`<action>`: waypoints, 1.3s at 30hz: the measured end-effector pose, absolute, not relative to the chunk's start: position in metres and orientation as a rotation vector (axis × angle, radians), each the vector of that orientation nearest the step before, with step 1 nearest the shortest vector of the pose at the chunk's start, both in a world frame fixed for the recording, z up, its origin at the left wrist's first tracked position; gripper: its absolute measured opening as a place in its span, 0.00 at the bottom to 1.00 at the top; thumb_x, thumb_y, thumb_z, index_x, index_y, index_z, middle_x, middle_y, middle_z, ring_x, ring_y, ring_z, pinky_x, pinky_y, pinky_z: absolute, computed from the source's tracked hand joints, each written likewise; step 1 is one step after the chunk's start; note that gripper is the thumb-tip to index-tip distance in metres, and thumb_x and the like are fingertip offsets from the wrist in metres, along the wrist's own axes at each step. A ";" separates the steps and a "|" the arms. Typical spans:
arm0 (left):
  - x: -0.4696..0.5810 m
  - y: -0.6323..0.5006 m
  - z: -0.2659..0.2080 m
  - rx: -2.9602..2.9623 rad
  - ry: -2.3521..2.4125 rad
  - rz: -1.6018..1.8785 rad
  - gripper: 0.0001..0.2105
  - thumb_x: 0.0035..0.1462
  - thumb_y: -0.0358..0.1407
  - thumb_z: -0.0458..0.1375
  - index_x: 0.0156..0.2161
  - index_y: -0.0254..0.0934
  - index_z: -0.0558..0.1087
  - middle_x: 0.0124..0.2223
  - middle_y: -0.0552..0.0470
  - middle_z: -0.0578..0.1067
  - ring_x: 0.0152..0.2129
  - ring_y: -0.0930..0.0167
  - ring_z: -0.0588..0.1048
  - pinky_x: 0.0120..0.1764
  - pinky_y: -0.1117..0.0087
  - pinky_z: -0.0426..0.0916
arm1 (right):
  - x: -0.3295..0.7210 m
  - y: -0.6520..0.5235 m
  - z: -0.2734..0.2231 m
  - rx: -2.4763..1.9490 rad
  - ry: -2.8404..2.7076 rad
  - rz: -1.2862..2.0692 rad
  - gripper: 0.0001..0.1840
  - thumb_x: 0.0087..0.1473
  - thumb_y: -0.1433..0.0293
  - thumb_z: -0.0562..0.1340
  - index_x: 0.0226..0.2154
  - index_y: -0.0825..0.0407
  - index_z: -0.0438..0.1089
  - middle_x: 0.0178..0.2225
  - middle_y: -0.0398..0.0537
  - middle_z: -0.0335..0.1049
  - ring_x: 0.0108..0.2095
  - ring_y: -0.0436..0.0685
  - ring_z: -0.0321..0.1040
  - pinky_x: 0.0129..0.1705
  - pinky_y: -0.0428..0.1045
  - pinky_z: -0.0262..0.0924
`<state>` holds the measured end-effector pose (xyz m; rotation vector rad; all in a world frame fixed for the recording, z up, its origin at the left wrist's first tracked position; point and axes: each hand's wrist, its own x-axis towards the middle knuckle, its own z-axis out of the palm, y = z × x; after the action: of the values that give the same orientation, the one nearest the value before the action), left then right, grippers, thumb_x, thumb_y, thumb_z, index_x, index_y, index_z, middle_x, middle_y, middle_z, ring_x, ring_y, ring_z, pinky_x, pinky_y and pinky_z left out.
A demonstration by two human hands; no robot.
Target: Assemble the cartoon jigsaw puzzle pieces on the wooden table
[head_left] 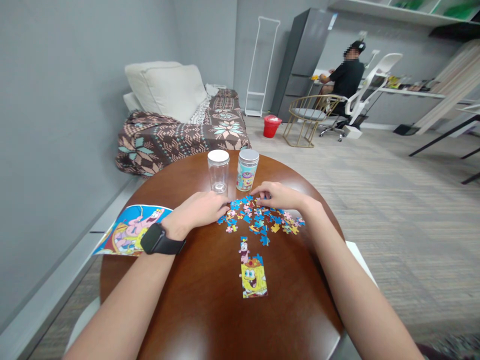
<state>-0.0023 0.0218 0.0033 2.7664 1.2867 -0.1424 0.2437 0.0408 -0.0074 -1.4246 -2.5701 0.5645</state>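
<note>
Loose jigsaw pieces (pixel 258 220), mostly blue with some pink and yellow, lie in a spread pile on the brown round table. At the pile's left edge rests my left hand (pixel 204 207), palm down and open, its fingertips beside the pieces. My right hand (pixel 277 195) reaches over the far right side of the pile, open, fingers bent and apart, tips at the pieces; no held piece shows. Nearer to me lies a joined puzzle section (pixel 254 280) with a yellow cartoon face and a pink figure above it. A picture sheet (pixel 131 230) lies left, partly behind my left wrist.
A clear jar (pixel 219 172) with a white lid and a printed jar (pixel 247 170) stand behind the pile. Beyond the table (pixel 300 310) are a covered sofa (pixel 180 120), a red bin (pixel 271 126), a gold-framed chair (pixel 309 115) and a seated person (pixel 347 77).
</note>
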 end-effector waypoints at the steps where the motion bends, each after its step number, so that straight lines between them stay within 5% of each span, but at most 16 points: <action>1: -0.002 0.022 0.004 2.761 1.282 -0.144 0.17 0.61 0.41 0.44 0.49 0.45 0.71 0.42 0.48 0.78 0.38 0.66 0.76 0.38 0.68 0.67 | 0.243 0.041 -0.008 -1.418 -2.572 0.575 0.18 0.50 0.67 0.62 0.45 0.52 0.72 0.32 0.46 0.70 0.31 0.51 0.65 0.35 0.45 0.57; 6: -0.003 0.022 0.005 2.761 1.313 -0.119 0.18 0.62 0.44 0.44 0.49 0.43 0.71 0.40 0.47 0.78 0.37 0.64 0.77 0.37 0.68 0.67 | 0.245 0.040 -0.008 -1.445 -2.539 0.585 0.17 0.47 0.63 0.65 0.39 0.53 0.73 0.31 0.46 0.69 0.30 0.51 0.64 0.34 0.45 0.57; 10: -0.002 0.022 0.004 2.709 1.336 -0.122 0.25 0.56 0.55 0.48 0.50 0.42 0.69 0.37 0.46 0.78 0.35 0.63 0.77 0.35 0.68 0.66 | 0.236 0.032 -0.004 -1.393 -2.569 0.682 0.33 0.37 0.57 0.70 0.46 0.53 0.69 0.38 0.48 0.69 0.35 0.54 0.65 0.37 0.47 0.58; 14: -0.002 0.023 0.003 2.680 1.326 -0.154 0.28 0.50 0.58 0.54 0.49 0.41 0.69 0.39 0.45 0.78 0.37 0.61 0.76 0.35 0.68 0.66 | 0.225 0.025 -0.001 -1.379 -2.588 0.800 0.39 0.33 0.62 0.72 0.50 0.52 0.65 0.45 0.49 0.68 0.42 0.56 0.66 0.42 0.48 0.59; 22: -0.005 0.024 0.003 2.687 1.334 -0.143 0.23 0.58 0.54 0.46 0.47 0.40 0.69 0.40 0.45 0.78 0.36 0.63 0.76 0.35 0.68 0.65 | 0.246 0.034 -0.004 -1.514 -2.530 0.654 0.34 0.40 0.61 0.69 0.50 0.52 0.65 0.40 0.48 0.68 0.37 0.54 0.66 0.37 0.46 0.56; 28: -0.004 0.021 0.008 2.613 1.307 -0.152 0.33 0.41 0.63 0.55 0.48 0.43 0.69 0.40 0.48 0.77 0.37 0.61 0.76 0.34 0.69 0.65 | 0.223 0.020 0.003 -1.345 -2.622 0.779 0.34 0.36 0.60 0.70 0.47 0.50 0.66 0.38 0.45 0.69 0.36 0.54 0.65 0.36 0.46 0.56; 31: -0.003 0.020 0.008 2.601 1.282 -0.156 0.32 0.41 0.61 0.57 0.49 0.44 0.69 0.41 0.49 0.77 0.38 0.61 0.76 0.34 0.69 0.65 | 0.216 0.017 0.004 -1.360 -2.651 0.824 0.36 0.33 0.60 0.71 0.47 0.50 0.65 0.37 0.45 0.69 0.35 0.54 0.64 0.33 0.45 0.54; 39: -0.003 0.022 0.005 2.648 1.335 -0.181 0.29 0.49 0.60 0.52 0.50 0.43 0.68 0.42 0.46 0.77 0.39 0.59 0.76 0.35 0.67 0.66 | 0.234 0.019 0.015 -1.506 -2.634 0.747 0.20 0.39 0.58 0.68 0.26 0.51 0.59 0.23 0.38 0.57 0.23 0.48 0.52 0.25 0.45 0.44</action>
<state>-0.0033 0.0225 0.0049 2.6478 1.3347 -0.1810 0.2339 0.0187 0.0151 -1.5056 -2.6337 0.7471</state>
